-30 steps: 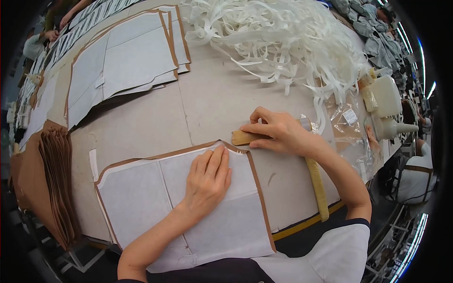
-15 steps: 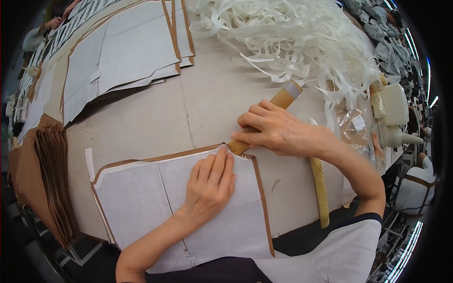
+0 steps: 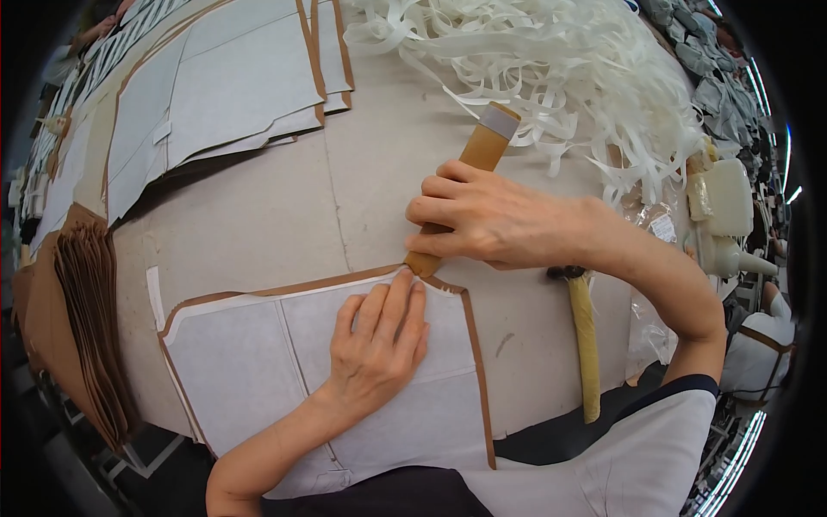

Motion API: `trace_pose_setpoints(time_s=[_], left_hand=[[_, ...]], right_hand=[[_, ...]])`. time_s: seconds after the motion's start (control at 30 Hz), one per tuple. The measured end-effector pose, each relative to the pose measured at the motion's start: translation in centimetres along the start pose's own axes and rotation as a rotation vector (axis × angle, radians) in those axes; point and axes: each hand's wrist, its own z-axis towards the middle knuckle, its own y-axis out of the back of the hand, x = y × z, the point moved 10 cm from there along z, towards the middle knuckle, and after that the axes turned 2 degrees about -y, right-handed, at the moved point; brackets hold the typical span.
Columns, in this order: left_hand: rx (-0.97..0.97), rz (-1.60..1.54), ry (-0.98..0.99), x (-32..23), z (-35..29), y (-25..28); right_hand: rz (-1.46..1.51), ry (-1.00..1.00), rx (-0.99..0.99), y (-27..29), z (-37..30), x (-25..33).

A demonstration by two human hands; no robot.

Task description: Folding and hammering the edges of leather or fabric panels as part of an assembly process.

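**Head view: your right hand presses a wooden tool onto the edge of the lined panel**

Head camera looks down on a beige worktable [image 3: 258,215]. Your left hand [image 3: 379,345] lies flat and released, fingers stretched toward 12 o'clock, pinning the white lined panel [image 3: 241,362] with its brown folded border. Nothing is gripped in that hand; the palm and fingertips simply rest on the lining just below the panel's upper edge.

Your right hand [image 3: 491,224] is clenched around a wooden tool [image 3: 469,168], a tan handle with a pale taped end pointing to 1 o'clock. Its lower tip touches the brown border at the notch in the panel's top edge, just at 1 o'clock from your left fingertips. The two hands sit close, nearly touching.

At 4 o'clock from your right hand a second tool, a yellowish stick with a dark head [image 3: 584,345], lies on the table beside your right forearm, apart from the panel. At 12 to 1 o'clock a heap of white trimmed strips [image 3: 560,77] spreads across the far table. At 10 to 11 o'clock more lined panels [image 3: 224,86] lie overlapped. At 9 o'clock a stack of brown pieces [image 3: 86,319] hangs over the table's edge. At 3 o'clock white plastic bottles [image 3: 732,215] stand near the rim, with crumpled clear plastic [image 3: 650,284] beside them.
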Motion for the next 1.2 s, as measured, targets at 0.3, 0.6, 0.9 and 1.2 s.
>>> trace_pose_setpoints(time_s=[0.3, 0.6, 0.9, 1.2], left_hand=[[-0.001, 0.006, 0.009, 0.1, -0.1, 0.2], [-0.032, 0.045, 0.000, -0.1, 0.0, 0.5], [-0.059, 0.046, -0.011, -0.1, -0.1, 0.6], [-0.096, -0.029, 0.003, 0.3, -0.5, 0.6]], right_hand=[[-0.024, 0.087, 0.046, -0.2, 1.2, -0.2], [-0.048, 0.166, 0.147, -0.8, 3.2, -0.1], [-0.013, 0.229, 0.137, -1.3, 5.6, 0.5], [0.198, 0.134, -0.080, -4.3, 10.2, 0.6]])
